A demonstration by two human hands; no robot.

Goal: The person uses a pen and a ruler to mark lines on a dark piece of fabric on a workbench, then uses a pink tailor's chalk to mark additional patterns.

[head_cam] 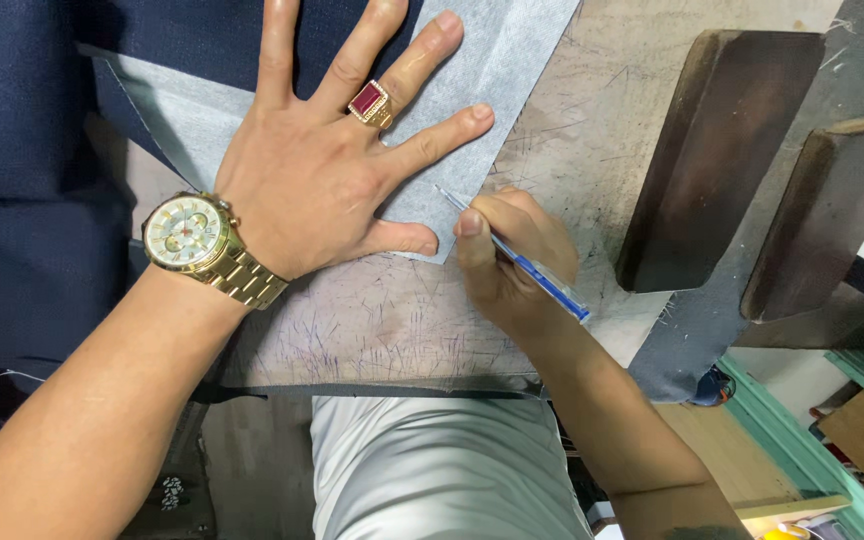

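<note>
While left hand [312, 170] splays flat on grey interfacing [492, 60] | right hand [512, 265] grips pen [517, 258] | wooden blocks [717, 150] nearby

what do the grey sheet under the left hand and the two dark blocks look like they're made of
Grey sheet: likely non-woven interfacing, matte with a fine fibrous texture. Dark blocks: apparently wood, dark and worn smooth, paler bare grain on one top edge.

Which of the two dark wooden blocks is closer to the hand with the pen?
The bigger dark wooden block, standing left of the other block, is closer to the right hand holding the blue pen.
</note>
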